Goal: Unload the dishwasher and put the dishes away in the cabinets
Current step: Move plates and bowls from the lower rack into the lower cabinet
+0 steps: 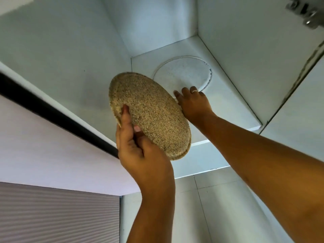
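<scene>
I look up into an open white cabinet point(245, 50). My left hand point(135, 137) grips a speckled beige plate point(152, 113) by its lower left rim, thumb across its face, holding it tilted in front of the shelf. A white plate point(184, 72) lies flat on the shelf point(228, 106). My right hand point(192, 100), with a ring on one finger, reaches over the shelf's front; its fingers touch the white plate's near rim. The beige plate hides part of that hand.
The cabinet's open door with a metal hinge point(305, 13) stands at the right. A dark strip point(52, 109) runs under the neighbouring cabinet at left, above a ribbed grey panel point(57, 216). White wall tiles point(201, 199) lie below the shelf.
</scene>
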A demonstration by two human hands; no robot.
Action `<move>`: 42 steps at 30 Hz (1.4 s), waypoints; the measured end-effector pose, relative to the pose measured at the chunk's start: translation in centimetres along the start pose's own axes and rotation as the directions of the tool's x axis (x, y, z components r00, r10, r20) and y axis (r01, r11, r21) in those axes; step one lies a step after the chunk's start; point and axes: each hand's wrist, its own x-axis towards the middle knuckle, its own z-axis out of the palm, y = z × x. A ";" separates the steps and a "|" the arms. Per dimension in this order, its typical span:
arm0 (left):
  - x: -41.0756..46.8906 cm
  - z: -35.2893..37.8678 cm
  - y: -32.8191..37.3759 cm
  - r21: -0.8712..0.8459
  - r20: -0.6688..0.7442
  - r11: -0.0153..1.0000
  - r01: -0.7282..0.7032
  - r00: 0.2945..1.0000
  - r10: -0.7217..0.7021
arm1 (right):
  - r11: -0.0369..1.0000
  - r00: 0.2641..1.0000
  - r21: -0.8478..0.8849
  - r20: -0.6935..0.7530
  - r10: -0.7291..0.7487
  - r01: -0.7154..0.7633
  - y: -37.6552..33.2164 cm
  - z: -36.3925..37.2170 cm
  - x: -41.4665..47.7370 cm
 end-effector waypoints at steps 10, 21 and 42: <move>3.3 1.8 -0.5 -0.088 -0.046 0.996 0.034 0.998 -0.038 | 0.994 0.968 -0.031 0.229 0.107 -0.102 1.4 0.0 4.4; 5.4 3.2 -1.7 -0.150 -0.103 0.973 0.177 0.976 -0.193 | 0.528 0.874 0.779 0.054 0.483 -0.339 -0.5 -1.7 -0.6; 13.1 6.0 -10.4 0.821 0.493 0.563 -0.089 0.609 -0.622 | 0.792 0.921 0.475 0.134 0.366 -0.384 1.1 -1.2 -2.8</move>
